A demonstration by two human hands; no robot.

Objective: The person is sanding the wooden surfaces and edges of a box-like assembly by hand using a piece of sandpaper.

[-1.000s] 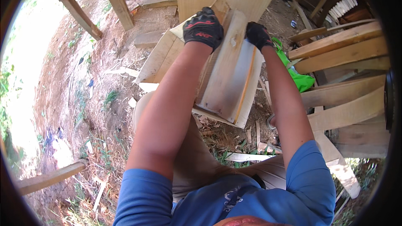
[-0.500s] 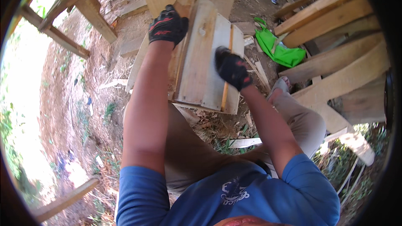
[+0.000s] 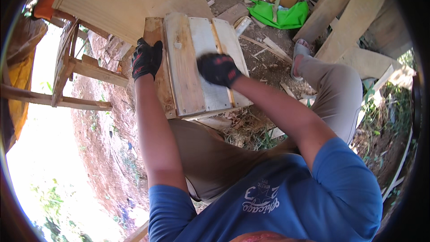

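Observation:
A panel of several boards side by side, the wooden panel [image 3: 181, 71], lies tilted in front of my lap, with brown, pale yellow and whitish strips. At its left edge, my left hand [image 3: 147, 58], in a black glove with red marks, is closed around the outer brown board [image 3: 157, 31]. My right hand [image 3: 218, 68], gloved alike, is over the whitish boards in the middle of the panel. Its fingers look curled and are blurred by motion; whatever may be under the palm is hidden.
Behind the panel stands a broad pale wooden sheet [image 3: 130, 0]. A green bag [image 3: 291, 17] lies on the ground at the far right, near leaning planks [image 3: 354, 18]. Wood scraps [image 3: 277, 49] litter the dirt. To the left is a rough wooden frame [image 3: 96, 69].
The view has turned, so the panel appears farther left. My right hand has moved leftward across the panel, off the right-hand whitish boards. My left hand stays at the panel's left side.

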